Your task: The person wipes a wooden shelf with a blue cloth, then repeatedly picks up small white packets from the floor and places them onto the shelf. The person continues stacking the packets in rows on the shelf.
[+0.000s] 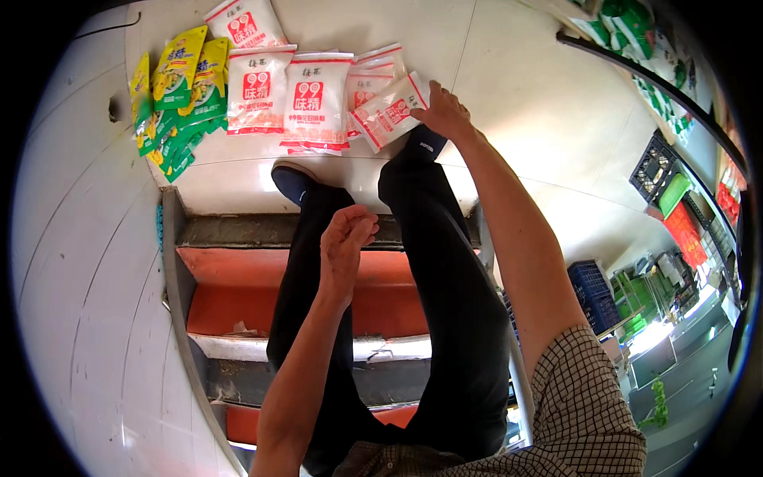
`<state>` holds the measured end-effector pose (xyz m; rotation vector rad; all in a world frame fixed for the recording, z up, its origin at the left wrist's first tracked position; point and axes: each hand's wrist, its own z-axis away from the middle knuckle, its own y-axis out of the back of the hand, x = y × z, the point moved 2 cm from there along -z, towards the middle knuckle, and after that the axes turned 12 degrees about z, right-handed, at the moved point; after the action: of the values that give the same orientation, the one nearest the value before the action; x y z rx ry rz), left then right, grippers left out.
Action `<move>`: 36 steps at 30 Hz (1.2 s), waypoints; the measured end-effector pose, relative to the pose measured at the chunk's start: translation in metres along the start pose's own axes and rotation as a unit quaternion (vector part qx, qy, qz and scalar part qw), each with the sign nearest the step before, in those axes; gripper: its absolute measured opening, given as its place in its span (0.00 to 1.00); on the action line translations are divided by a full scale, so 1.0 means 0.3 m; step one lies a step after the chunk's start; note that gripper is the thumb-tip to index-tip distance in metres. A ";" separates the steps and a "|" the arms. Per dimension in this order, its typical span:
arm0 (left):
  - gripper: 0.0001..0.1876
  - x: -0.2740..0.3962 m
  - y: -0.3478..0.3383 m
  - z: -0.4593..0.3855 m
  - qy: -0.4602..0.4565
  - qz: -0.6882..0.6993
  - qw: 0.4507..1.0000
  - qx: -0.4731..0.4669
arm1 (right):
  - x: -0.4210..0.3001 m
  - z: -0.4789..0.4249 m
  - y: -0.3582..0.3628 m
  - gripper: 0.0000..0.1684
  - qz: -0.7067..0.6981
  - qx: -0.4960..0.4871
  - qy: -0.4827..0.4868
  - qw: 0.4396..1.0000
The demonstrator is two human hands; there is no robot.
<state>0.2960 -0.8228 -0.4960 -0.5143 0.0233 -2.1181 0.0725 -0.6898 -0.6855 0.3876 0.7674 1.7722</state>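
Note:
My right hand [442, 113] reaches to the top edge of a tilted white plastic packet of MSG [390, 113] with red print. Its thumb lies over the packet's edge and its other fingers are beyond that edge; whether they pinch it I cannot tell. Nothing shows in my left hand [347, 250], its fingers curled in above the stair steps between my legs. Beside the tilted packet lie further white packets [316, 101], overlapping on the pale tiled floor [506, 71]. To their left is a heap of yellow and green seasoning pouches [179, 71].
Below me are narrow steps with red-orange risers [232, 304] and a dark side rail [185, 310]. A white tiled wall [83, 256] runs along the left. Blue plastic crates [593, 295], a black crate [653, 161] and shelved green-and-white bags [626, 30] stand on the right.

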 end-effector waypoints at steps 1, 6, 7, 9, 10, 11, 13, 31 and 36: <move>0.14 0.019 -0.006 -0.019 0.009 -0.013 1.000 -0.002 | 0.010 -0.025 -0.038 0.34 -0.011 0.013 -0.007 1.000; 0.15 0.113 -0.016 -0.079 -0.012 -0.012 1.000 0.002 | 0.042 -0.047 -0.135 0.28 -0.168 -0.002 -0.051 0.984; 0.16 0.116 -0.009 -0.087 -0.023 -0.037 0.999 0.012 | 0.039 -0.022 -0.153 0.26 -0.169 -0.019 -0.011 0.985; 0.19 0.108 0.018 -0.110 -0.048 -0.086 0.995 0.030 | 0.006 0.090 -0.160 0.20 -0.174 -0.022 0.085 0.981; 0.21 0.112 0.026 -0.112 -0.091 -0.172 0.980 0.029 | -0.043 0.165 -0.133 0.17 -0.170 -0.006 0.156 0.973; 0.23 0.117 0.028 -0.115 -0.131 -0.259 0.957 0.023 | -0.071 0.244 -0.102 0.14 -0.185 0.006 0.217 0.958; 0.27 0.118 0.028 -0.102 -0.200 -0.386 0.900 0.003 | -0.129 0.381 0.049 0.12 -0.124 -0.072 0.320 0.936; 0.15 0.199 0.070 -0.094 0.095 -0.029 0.995 -0.010 | -0.283 -0.045 -0.193 0.40 -0.221 -0.070 -0.124 0.965; 0.13 0.202 0.071 -0.107 0.041 0.028 0.998 0.028 | -0.200 -0.029 -0.195 0.34 -0.343 -0.052 -0.049 0.936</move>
<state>0.2716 -0.8893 -0.5085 -0.3893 0.0257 -2.0781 0.1296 -0.7383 -0.7242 0.1068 0.6314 1.1178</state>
